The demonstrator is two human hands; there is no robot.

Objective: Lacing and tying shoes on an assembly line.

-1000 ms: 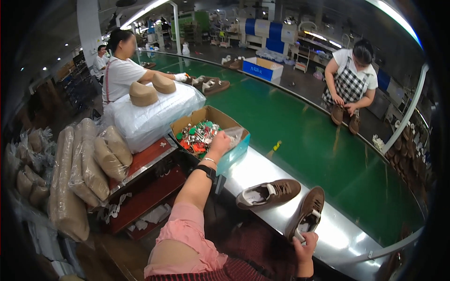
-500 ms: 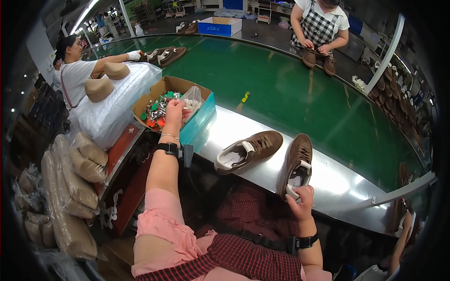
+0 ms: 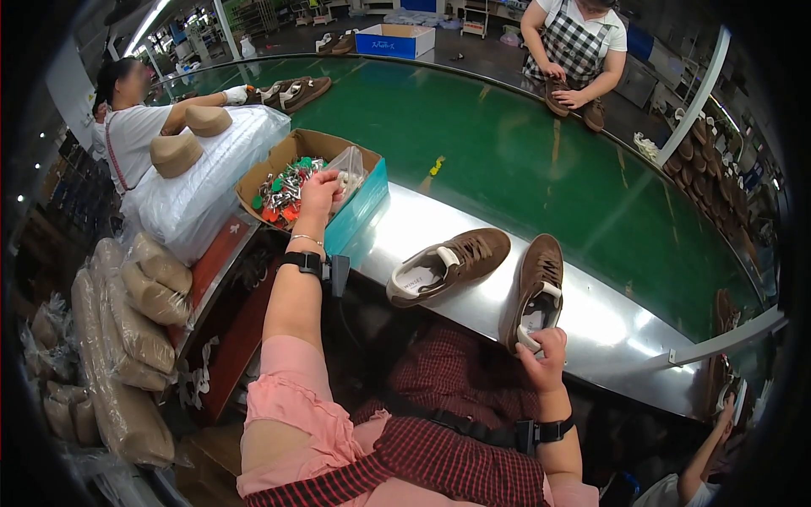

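Observation:
My left hand (image 3: 321, 194) is over a cardboard box (image 3: 361, 203) with a teal side. Its fingers are pinched together beside a clear plastic bag (image 3: 350, 166); what lies between them is too small to make out. Small metal pieces (image 3: 291, 179) with green and orange-red parts fill the box. With my right hand (image 3: 543, 358) I grip the heel of a brown lace-up shoe (image 3: 538, 275), thumb and fingers at its pale collar. That shoe stands on a shiny metal ledge (image 3: 604, 325). Another brown shoe (image 3: 460, 260) rests to its left, untouched, its pale insole showing.
Beyond the ledge runs a green conveyor belt (image 3: 498, 152). Brown moulded forms (image 3: 176, 155) sit on a plastic-wrapped stack at left, with more bagged forms (image 3: 127, 355) below. Across the belt a person (image 3: 574, 51) handles brown shoes; another person (image 3: 135, 127) reaches toward shoes at left.
My left hand stays over the box with its fingers pinched. My right hand remains at the shoe's heel, and the shoe has shifted slightly. The person across the belt has moved both hands onto one shoe.

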